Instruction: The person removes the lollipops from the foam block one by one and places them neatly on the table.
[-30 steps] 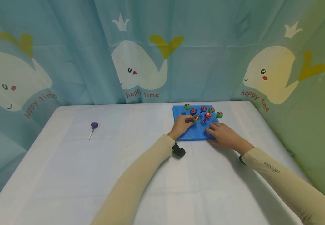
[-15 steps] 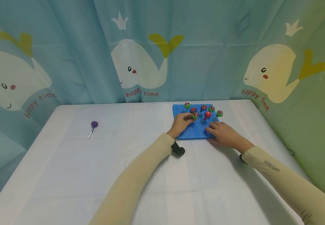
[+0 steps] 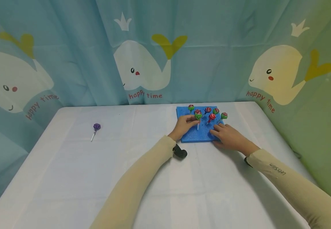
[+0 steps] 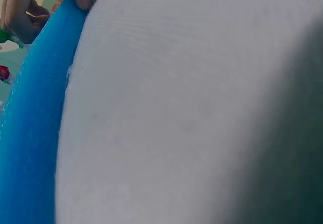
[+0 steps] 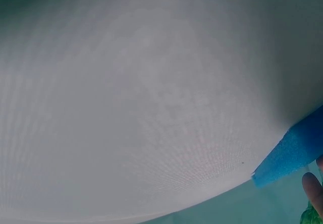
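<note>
A: What does the left hand (image 3: pixel 183 126) do?

B: It pinches a green-and-red lollipop (image 3: pixel 198 114) between thumb and fingers, so it is nearly closed. The candy is on top and the white stick (image 3: pixel 198 126) points down, above the blue board (image 3: pixel 195 137). I cannot tell if the tip touches the board.

A: And the right hand (image 3: pixel 228 137)?

B: Its bent fingers rest on the right front part of the board, with the thumb at the side, so it holds the board.

A: What is around the hands?

B: On the board stand 6 other lollipops (image 3: pixel 212 116). Some of them lean, and 1 is partly hidden.

A: And farther away?

B: Well apart, on the left of the worktop (image 3: pixel 142 152), lies 1 purple lollipop (image 3: pixel 96 126). Behind hangs a curtain (image 3: pixel 211 76) with whales.
</note>
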The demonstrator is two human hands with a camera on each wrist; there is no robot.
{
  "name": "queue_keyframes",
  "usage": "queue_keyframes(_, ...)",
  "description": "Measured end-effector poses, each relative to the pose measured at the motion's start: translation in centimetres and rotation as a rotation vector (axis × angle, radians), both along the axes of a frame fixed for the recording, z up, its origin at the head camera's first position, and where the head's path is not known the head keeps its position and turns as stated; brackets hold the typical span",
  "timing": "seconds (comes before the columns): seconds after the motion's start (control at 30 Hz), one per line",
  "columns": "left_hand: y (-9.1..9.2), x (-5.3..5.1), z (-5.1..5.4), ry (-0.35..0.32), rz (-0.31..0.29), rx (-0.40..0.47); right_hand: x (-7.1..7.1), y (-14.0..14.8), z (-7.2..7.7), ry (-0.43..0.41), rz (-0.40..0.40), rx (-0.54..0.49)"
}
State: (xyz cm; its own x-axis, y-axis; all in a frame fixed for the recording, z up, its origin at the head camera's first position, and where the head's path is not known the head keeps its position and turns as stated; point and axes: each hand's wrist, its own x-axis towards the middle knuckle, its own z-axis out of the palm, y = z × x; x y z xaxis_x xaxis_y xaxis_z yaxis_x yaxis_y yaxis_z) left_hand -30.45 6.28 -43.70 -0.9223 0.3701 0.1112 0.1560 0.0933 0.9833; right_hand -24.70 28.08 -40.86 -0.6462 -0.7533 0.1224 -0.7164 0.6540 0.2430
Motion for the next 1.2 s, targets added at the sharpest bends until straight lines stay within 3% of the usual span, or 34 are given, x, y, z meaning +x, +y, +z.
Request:
queue_keyframes(0.27,-0.4,-0.1,0.3,-0.133,-0.064,0.058,0.0,-0.1,0.0,-0.005,-0.006,0.004)
queue_keyframes(0.63,-2.5,0.6,0.3,-0.258,-0.064,0.138,0.0,-0.1,0.1,-0.016,-0.010,0.003)
queue_keyframes(0.87,-4.7,1.6,0.4,-0.280,-0.074,0.137,-0.1,0.0,-0.3,-0.023,-0.016,0.018)
queue_keyframes(1.2,-9.3,2.5,2.5,-0.240,-0.007,0.065,0.0,0.0,-0.1,-0.047,-0.039,0.018)
